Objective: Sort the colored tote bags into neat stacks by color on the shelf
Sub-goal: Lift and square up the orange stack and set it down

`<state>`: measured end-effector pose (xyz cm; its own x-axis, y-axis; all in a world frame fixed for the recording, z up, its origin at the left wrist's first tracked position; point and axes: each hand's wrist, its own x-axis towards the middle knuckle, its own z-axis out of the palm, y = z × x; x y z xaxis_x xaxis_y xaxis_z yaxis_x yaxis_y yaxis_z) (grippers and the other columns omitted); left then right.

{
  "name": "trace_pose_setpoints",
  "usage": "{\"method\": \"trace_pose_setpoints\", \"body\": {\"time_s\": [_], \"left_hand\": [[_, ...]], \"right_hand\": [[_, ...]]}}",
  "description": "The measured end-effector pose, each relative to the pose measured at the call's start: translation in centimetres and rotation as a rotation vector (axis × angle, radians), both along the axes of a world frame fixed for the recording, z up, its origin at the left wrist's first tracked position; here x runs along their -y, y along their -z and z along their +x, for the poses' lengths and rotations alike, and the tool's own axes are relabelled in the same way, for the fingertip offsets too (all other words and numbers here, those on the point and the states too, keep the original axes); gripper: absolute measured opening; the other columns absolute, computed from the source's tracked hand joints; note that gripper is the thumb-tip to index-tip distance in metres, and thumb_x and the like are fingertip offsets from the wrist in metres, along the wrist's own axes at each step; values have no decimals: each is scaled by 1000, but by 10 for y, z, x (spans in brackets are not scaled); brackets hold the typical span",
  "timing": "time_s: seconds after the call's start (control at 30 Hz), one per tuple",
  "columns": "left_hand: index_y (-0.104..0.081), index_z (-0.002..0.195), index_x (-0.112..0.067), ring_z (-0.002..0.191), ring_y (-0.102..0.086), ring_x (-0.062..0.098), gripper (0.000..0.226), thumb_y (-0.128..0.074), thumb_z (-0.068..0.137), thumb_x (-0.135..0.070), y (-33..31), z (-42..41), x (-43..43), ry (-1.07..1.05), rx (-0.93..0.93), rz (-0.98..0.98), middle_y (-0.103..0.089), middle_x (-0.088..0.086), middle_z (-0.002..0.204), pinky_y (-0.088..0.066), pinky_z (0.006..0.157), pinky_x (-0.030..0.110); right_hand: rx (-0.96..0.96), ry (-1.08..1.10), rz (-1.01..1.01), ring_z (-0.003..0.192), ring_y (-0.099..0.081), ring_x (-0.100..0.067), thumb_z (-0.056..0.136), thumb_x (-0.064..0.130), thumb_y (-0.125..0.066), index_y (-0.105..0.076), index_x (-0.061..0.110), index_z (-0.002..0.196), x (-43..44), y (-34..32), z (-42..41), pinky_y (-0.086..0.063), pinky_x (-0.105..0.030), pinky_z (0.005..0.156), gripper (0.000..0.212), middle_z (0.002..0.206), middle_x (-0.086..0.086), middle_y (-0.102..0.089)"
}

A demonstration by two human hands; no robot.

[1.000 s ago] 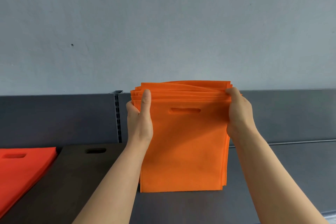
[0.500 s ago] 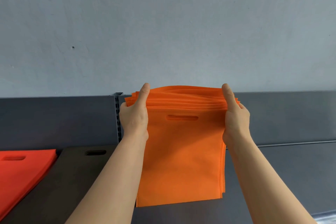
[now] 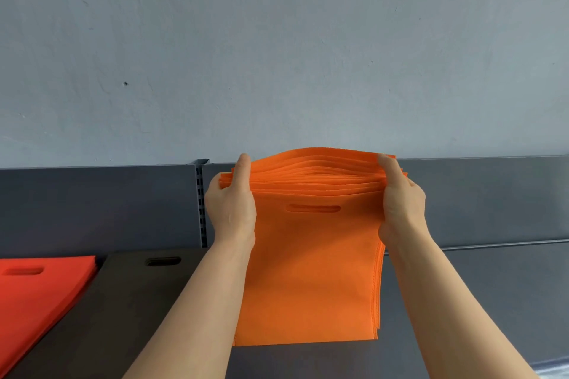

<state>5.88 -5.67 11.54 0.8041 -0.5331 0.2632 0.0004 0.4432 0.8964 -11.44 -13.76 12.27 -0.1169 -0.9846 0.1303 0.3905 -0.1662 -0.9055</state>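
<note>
Orange tote bags we grip in our left hand and right hand, unplaced, while the red stack and brown stack already lie sorted.

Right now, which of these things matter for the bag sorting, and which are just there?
Part of the job: orange bags, gripped by left hand and right hand; red stack; dark brown stack; shelf.
Just there: grey wall; slotted upright.
</note>
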Motion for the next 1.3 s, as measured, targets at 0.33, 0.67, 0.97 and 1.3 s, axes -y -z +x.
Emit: {"method": "trace_pose_setpoints", "body": {"time_s": [0.33,0.67,0.97,1.3], "left_hand": [[-37,64,-20,57,-36,9,38,-51,92,-43,2,3,-3,-24,14,-26,-37,-5,61,-33,57,27],[-54,72,-19,70,-52,10,37,-70,77,-52,3,-1,-7,22,32,-30,-55,-3,72,-40,66,25],[-47,62,-26,70,-47,11,30,-64,84,-39,4,-4,-9,16,16,-73,-50,-5,67,-41,67,29],[-39,65,-19,55,-36,6,37,-54,92,-39,-1,-6,-11,-58,-20,-51,-37,-7,58,-34,58,25]], "right_hand": [[13,-14,-32,72,-34,-13,80,54,-61,-53,18,86,0,3,1,-29,-32,70,38,73,4,-35],[-23,-11,-13,76,-40,-20,59,57,-75,-50,21,85,3,4,1,-33,-35,69,52,79,2,-40],[18,-1,8,70,-34,-17,63,57,-75,-48,15,80,1,0,-2,-28,-32,66,53,69,4,-33],[-21,-238,-196,119,-53,-23,61,70,-68,-59,20,124,3,11,-11,-34,-48,109,81,132,-1,-57]]}}
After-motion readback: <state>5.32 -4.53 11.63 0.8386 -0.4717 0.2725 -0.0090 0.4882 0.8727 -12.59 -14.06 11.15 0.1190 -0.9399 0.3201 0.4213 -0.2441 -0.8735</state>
